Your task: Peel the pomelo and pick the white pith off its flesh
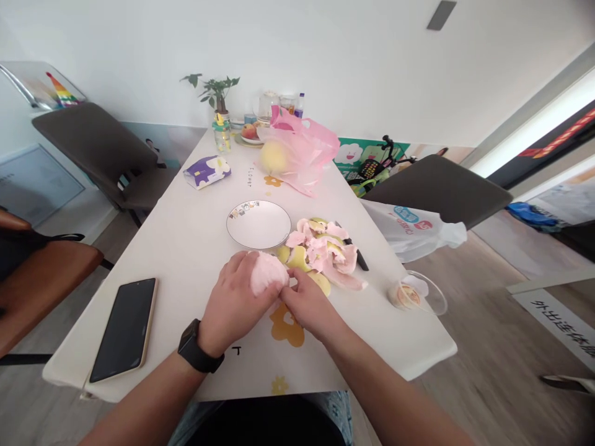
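Note:
My left hand (pixel 239 300), with a black watch on its wrist, is wrapped round a peeled pomelo (pixel 268 274) covered in pale pink pith. My right hand (pixel 309 300) is closed, its thumb and fingertips pinching at the pomelo's right side; the exact bit between them is hidden. Just beyond and to the right lies a pile of pomelo peel (pixel 328 251), pink inside and yellow-green outside. The black handle of a knife (pixel 361 259) sticks out from behind that peel. Past the pomelo stands a white plate (pixel 258 226) with small cartoon prints and nothing on it.
A phone (pixel 124 328) lies at the table's left. Farther back are a tissue pack (pixel 207 171), a pink plastic bag (pixel 307 152) with a yellow fruit (pixel 274 157), a lidded cup (pixel 222 135) and a plant (pixel 219 93). A clear container (pixel 409 294) sits near the right edge, a white bag (pixel 413 229) beyond it.

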Action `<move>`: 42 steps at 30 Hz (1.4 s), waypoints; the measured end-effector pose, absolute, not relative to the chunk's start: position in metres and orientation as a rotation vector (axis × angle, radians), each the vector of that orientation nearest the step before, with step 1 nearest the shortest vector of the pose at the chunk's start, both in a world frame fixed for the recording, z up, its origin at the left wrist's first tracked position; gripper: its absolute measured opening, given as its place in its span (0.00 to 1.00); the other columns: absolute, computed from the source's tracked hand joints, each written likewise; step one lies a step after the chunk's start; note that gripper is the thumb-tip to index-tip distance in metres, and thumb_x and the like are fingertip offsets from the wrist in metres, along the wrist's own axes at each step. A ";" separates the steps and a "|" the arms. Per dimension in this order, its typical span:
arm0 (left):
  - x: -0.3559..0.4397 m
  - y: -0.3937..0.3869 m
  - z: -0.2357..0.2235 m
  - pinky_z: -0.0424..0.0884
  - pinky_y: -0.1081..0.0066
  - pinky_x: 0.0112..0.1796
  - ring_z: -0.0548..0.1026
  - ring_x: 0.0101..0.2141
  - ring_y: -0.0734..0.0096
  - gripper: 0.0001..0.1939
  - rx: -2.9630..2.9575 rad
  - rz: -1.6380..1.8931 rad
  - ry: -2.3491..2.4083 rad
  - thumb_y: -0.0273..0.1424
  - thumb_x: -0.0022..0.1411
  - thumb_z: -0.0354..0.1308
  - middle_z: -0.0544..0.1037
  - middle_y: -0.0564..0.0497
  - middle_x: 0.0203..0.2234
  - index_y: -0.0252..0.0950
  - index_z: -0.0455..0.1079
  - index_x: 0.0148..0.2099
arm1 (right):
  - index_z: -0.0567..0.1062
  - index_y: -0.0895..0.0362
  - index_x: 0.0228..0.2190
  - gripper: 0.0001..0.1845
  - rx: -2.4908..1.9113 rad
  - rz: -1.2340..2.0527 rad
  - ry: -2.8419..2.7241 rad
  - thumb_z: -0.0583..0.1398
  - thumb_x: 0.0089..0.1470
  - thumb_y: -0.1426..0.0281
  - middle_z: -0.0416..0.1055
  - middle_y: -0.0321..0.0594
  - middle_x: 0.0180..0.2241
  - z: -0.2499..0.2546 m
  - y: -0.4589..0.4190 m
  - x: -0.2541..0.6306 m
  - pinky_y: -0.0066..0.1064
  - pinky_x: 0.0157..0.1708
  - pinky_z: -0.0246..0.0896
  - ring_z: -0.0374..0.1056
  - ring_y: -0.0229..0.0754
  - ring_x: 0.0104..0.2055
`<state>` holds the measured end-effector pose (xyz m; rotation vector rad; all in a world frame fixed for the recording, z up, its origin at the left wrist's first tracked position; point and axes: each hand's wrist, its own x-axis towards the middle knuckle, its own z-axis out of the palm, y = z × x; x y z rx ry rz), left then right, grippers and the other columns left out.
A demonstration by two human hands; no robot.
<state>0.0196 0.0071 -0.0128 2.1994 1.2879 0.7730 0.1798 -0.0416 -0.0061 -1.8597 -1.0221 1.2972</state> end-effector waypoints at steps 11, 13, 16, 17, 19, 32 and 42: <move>0.011 0.015 -0.014 0.65 0.53 0.58 0.67 0.59 0.52 0.27 2.122 0.764 1.297 0.42 0.61 0.59 0.70 0.43 0.57 0.38 0.62 0.60 | 0.68 0.54 0.46 0.20 -1.586 1.260 -1.117 0.61 0.57 0.56 0.68 0.31 0.27 -0.018 -0.058 0.189 0.27 0.23 0.61 0.63 0.36 0.25; 0.011 0.014 -0.014 0.66 0.53 0.58 0.67 0.59 0.51 0.27 2.111 0.769 1.302 0.42 0.61 0.59 0.70 0.43 0.57 0.39 0.62 0.60 | 0.67 0.54 0.43 0.18 -1.584 1.236 -1.088 0.60 0.58 0.55 0.68 0.31 0.28 -0.022 -0.058 0.188 0.28 0.23 0.63 0.63 0.35 0.24; 0.013 0.012 -0.015 0.65 0.52 0.58 0.67 0.59 0.51 0.27 2.110 0.783 1.305 0.41 0.61 0.60 0.69 0.42 0.58 0.39 0.62 0.60 | 0.66 0.53 0.41 0.13 -1.575 1.236 -1.079 0.58 0.59 0.58 0.67 0.31 0.28 -0.025 -0.057 0.186 0.28 0.23 0.64 0.63 0.35 0.23; 0.013 0.012 -0.015 0.65 0.52 0.58 0.66 0.59 0.51 0.27 2.116 0.788 1.301 0.41 0.61 0.60 0.69 0.42 0.58 0.39 0.62 0.60 | 0.66 0.53 0.41 0.12 -1.581 1.227 -1.085 0.58 0.59 0.60 0.67 0.31 0.28 -0.025 -0.057 0.186 0.28 0.23 0.63 0.63 0.36 0.24; 0.013 0.010 -0.015 0.64 0.52 0.59 0.66 0.59 0.51 0.28 2.139 0.795 1.286 0.41 0.61 0.60 0.69 0.42 0.58 0.38 0.61 0.60 | 0.66 0.52 0.38 0.09 -1.621 1.195 -1.105 0.58 0.57 0.62 0.68 0.31 0.27 -0.023 -0.055 0.185 0.27 0.23 0.62 0.64 0.36 0.26; 0.013 0.012 -0.014 0.64 0.50 0.60 0.65 0.60 0.51 0.29 2.226 0.783 1.227 0.41 0.61 0.60 0.68 0.41 0.59 0.38 0.60 0.61 | 0.63 0.53 0.28 0.06 -1.877 0.957 -1.416 0.58 0.50 0.68 0.69 0.31 0.26 -0.009 -0.043 0.190 0.28 0.23 0.54 0.63 0.37 0.26; 0.003 0.023 -0.015 0.64 0.51 0.60 0.67 0.59 0.54 0.27 2.172 0.740 1.178 0.41 0.62 0.60 0.69 0.44 0.59 0.40 0.62 0.60 | 0.68 0.53 0.36 0.11 -1.574 1.276 -1.332 0.61 0.55 0.61 0.68 0.31 0.27 -0.016 -0.050 0.208 0.28 0.24 0.58 0.64 0.36 0.25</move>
